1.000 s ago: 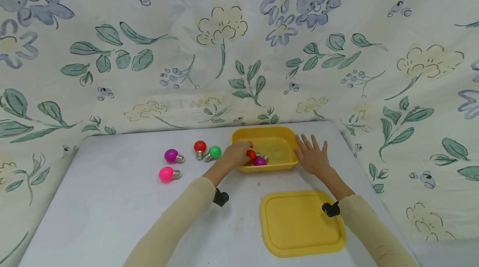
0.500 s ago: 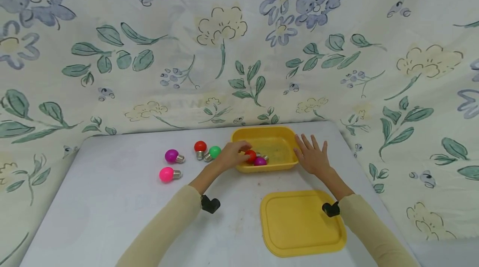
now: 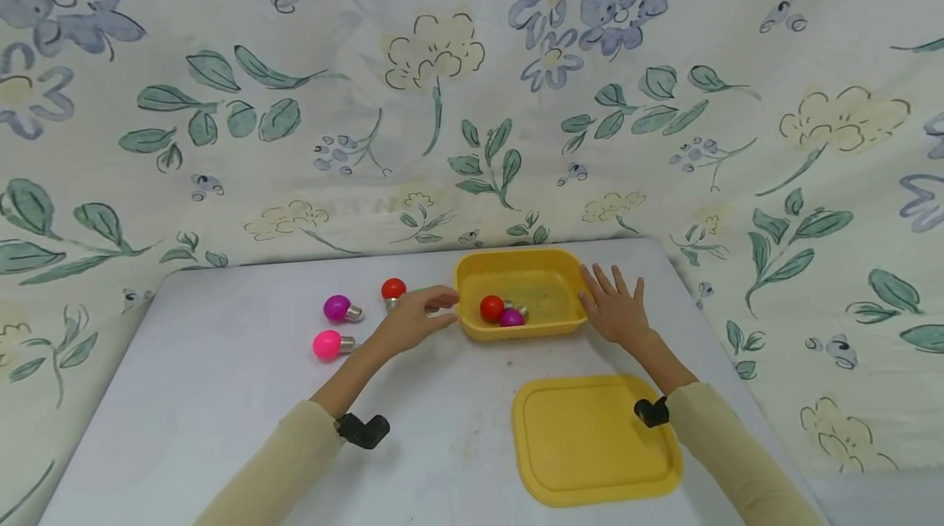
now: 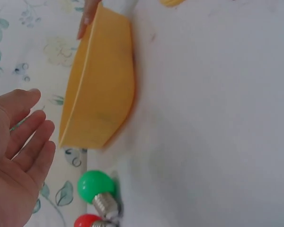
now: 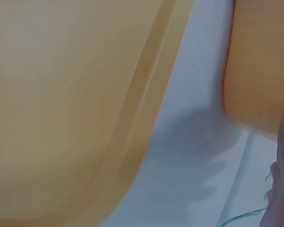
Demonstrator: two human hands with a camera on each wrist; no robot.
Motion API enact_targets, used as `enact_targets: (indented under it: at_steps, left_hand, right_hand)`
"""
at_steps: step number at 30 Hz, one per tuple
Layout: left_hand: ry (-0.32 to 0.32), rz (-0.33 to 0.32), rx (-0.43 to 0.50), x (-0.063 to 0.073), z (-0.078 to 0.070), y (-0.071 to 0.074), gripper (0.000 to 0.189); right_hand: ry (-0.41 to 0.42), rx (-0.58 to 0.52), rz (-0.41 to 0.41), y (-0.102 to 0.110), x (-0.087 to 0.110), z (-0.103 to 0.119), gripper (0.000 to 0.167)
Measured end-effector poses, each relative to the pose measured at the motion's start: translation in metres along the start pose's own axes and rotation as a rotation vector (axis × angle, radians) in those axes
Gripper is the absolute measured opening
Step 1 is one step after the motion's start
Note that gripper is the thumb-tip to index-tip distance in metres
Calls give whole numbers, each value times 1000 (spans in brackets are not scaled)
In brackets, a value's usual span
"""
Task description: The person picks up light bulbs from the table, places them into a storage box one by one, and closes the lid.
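Observation:
Two small light bulbs lie in the yellow plastic box (image 3: 549, 329), a red bulb (image 3: 492, 309) and a purple bulb (image 3: 512, 318). My left hand (image 3: 413, 319) is just left of the box, fingers relaxed and holding nothing. Below it in the left wrist view lies a green bulb (image 4: 95, 186), mostly hidden behind the hand in the head view. Beside that sits another red bulb (image 3: 393, 289). Farther left are a second purple bulb (image 3: 338, 308) and a pink bulb (image 3: 328, 345). My right hand (image 3: 618, 309) rests with spread fingers against the box's right rim.
The flat yellow lid (image 3: 597, 440) lies on the white table (image 3: 221, 411), nearer to me than the box and partly under the right forearm. A floral-patterned cloth (image 3: 472, 100) stands behind the table and along its sides.
My left hand has let go of the red bulb in the box and drawn back left, out over the green bulb. The right hand stays at the rim.

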State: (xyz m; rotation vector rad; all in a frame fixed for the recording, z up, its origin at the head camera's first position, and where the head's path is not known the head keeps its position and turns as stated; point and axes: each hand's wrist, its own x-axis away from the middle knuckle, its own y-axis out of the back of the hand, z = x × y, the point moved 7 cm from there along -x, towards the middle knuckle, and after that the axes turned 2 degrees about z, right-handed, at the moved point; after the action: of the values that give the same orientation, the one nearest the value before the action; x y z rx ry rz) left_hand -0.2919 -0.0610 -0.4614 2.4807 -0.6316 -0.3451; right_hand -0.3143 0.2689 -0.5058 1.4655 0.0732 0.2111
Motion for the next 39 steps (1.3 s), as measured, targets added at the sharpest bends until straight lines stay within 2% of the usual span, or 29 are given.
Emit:
enact_targets:
  at_steps: [5,11,16,18,21,27,39]
  left_hand:
    - [20,-49,-55,22,5,25,37]
    - [72,-64,-133,52,22,56,39]
    - [161,-73,-195,82,44,80,41]
    - [220,-68,-201,93,53,88,44]
    - [270,-56,-227,106,65,99,47]
    - [324,-38,-214,122,87,107,52]
    - [384,48,-133,130,109,102,67]
  right_hand:
    - [-1,-7,2,0,0,-1,60]
    - [1,-22,6,-1,-1,-2,59]
    - [5,-40,6,-2,-1,-1,60]
    - [8,-36,3,-1,-1,0,60]
    - [11,-31,-8,0,-1,0,60]
    - [9,-29,-13,0,-2,-1,60]
    - [4,-42,-1,-1,-1,-2,60]
